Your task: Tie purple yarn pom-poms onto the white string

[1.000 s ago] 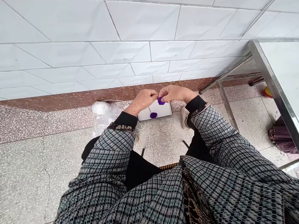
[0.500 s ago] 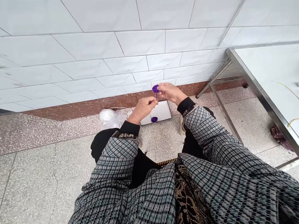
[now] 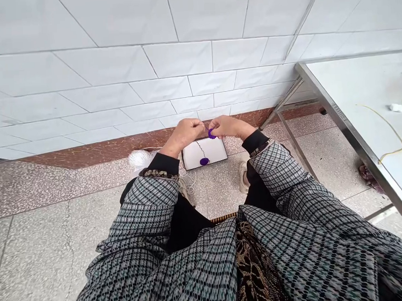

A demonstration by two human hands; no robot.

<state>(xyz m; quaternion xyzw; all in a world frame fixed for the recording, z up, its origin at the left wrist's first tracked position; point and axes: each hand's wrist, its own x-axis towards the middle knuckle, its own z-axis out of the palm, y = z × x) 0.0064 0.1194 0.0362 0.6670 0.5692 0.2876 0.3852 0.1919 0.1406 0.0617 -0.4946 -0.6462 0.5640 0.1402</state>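
My right hand [image 3: 229, 126] pinches a small purple yarn piece [image 3: 211, 134] between thumb and fingertips. To its left, my left hand [image 3: 188, 132] has thumb and finger closed on a purple strand of yarn [image 3: 205, 127] that reaches across to the piece. Below both hands, a shallow white box or board with dark edges [image 3: 218, 154] lies on the floor. A purple yarn ball [image 3: 204, 161] rests on it, with a thin wavy strand running up from the ball toward my left hand. Whether my left fingers also hold a hook or needle cannot be made out.
White yarn in clear plastic [image 3: 140, 158] lies on the floor at left, with loose white cord [image 3: 191, 180] near my foot. A metal-edged white table [image 3: 355, 84] stands at right, bearing a yellow cord [image 3: 393, 127]. A tiled wall [image 3: 179, 59] rises close in front.
My hands have come level, the left one rising and the right one dropping slightly with the purple piece. The view has shifted a little, and the strand above the purple ball now shows.
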